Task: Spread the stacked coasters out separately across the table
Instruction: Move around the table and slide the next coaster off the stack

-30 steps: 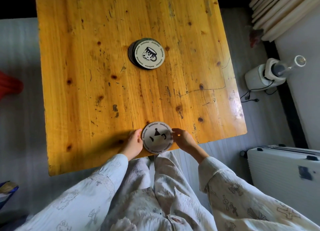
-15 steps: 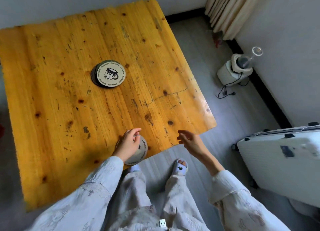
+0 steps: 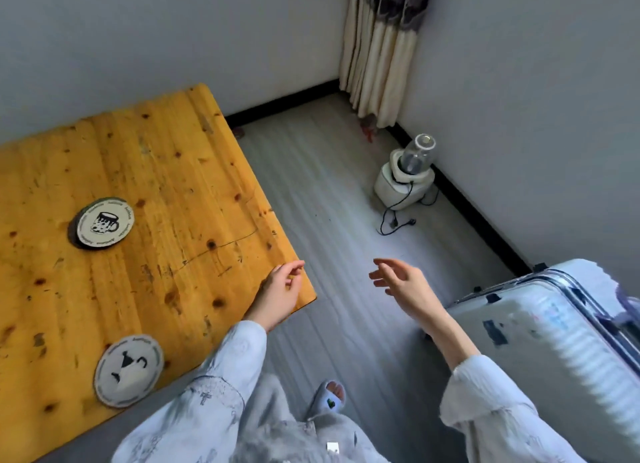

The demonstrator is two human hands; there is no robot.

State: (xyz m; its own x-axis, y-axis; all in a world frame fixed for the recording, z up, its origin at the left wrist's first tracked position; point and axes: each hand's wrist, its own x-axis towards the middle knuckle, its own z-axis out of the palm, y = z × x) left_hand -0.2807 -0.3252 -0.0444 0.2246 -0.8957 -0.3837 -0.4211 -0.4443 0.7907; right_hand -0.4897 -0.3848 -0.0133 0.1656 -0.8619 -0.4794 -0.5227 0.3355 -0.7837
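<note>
A round white coaster with a teapot drawing [image 3: 129, 370] lies alone at the near edge of the yellow wooden table [image 3: 162, 171]. Farther back sits the stack of coasters [image 3: 103, 222], its top one showing a cup drawing, with dark coasters peeking out beneath. My left hand [image 3: 281, 291] hovers over the table's near right corner, fingers loosely curled and holding nothing. My right hand [image 3: 401, 282] is off the table, over the floor, fingers spread and empty.
A white suitcase [image 3: 554, 344] stands on the floor at the right. A small white appliance with a cord [image 3: 405, 175] sits by the wall, near a curtain [image 3: 381, 46]. My slippered foot [image 3: 327, 398] shows below.
My left hand let go of the teapot coaster and moved right to the table corner. The right hand drifted off the table. The view swung to the right.
</note>
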